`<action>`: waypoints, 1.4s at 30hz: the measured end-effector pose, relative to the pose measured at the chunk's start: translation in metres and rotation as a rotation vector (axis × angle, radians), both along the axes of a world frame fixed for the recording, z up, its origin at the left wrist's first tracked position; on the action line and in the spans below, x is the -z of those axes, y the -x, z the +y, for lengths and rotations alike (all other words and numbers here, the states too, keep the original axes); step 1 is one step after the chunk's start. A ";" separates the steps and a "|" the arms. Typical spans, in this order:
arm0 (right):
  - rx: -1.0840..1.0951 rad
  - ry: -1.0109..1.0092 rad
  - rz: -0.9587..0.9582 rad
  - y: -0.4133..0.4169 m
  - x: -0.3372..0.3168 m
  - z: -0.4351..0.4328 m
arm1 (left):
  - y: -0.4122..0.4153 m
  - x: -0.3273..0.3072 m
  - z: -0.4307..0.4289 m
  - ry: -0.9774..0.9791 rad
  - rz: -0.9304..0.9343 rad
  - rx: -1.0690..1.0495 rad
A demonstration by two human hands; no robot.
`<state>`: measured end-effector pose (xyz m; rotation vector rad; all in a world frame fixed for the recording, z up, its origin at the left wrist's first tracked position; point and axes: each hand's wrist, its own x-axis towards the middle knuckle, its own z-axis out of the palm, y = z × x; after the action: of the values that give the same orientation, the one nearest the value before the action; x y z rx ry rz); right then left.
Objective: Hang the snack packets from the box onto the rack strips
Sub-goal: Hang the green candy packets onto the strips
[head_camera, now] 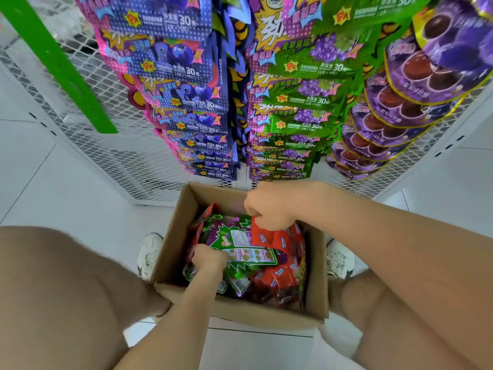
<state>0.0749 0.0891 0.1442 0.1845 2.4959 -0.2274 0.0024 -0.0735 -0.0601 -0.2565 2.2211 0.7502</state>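
An open cardboard box [316, 276] stands on the floor between my feet, filled with green and red snack packets. My left hand [209, 259] is inside the box, gripping the lower edge of a green packet [241, 244] that lies back side up. My right hand [269, 209] pinches the top corner of a red packet [266, 235] beside it. Above the box hang rack strips loaded with packets: a blue column [186, 102], a green and purple column [293, 102] and a purple column [400, 102].
A white wire mesh panel [128, 156] backs the strips. A green strip [61, 65] hangs slanted at the upper left. My knees fill both lower corners and my white shoes [149, 253] flank the box on the white floor.
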 end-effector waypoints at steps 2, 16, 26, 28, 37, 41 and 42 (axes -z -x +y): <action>0.001 -0.009 0.003 -0.002 0.001 0.000 | 0.000 -0.015 0.003 -0.101 -0.035 -0.052; 0.425 0.242 0.255 -0.022 -0.031 -0.014 | 0.026 -0.213 0.033 -0.503 -0.087 0.259; 0.566 0.419 0.770 -0.047 -0.113 -0.008 | 0.044 -0.309 0.014 -0.611 0.596 0.716; 0.511 0.261 0.909 -0.049 -0.137 -0.008 | 0.044 -0.338 0.017 -0.699 0.651 0.702; 0.657 0.034 1.557 -0.054 -0.292 0.000 | 0.026 -0.507 0.049 -0.940 1.250 0.668; 0.722 0.050 1.675 -0.053 -0.350 0.023 | 0.020 -0.573 0.079 -1.003 1.405 0.672; 0.725 0.004 1.684 -0.053 -0.363 0.028 | 0.019 -0.586 0.086 -0.981 1.370 0.681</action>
<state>0.1281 0.1172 0.5071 1.3795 3.8932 -1.0109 -0.0169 0.0128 0.5264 1.8601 2.3267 1.7395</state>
